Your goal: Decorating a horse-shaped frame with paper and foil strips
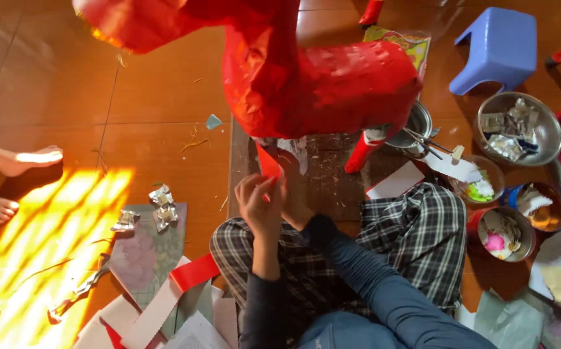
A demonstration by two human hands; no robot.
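Head view: the left hand (261, 200) pinches a red paper strip (269, 165) under the red papier-mâché animal figure (319, 84) standing on the floor (157, 97). The right hand's state cannot be told; it is hidden behind the left. The strip looks light, limp and tearable: hold it by its edges.

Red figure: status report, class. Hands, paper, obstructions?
Left hand pinching red strip under red figure. Right hand behind it, grip unclear. Bowls clear, off right.
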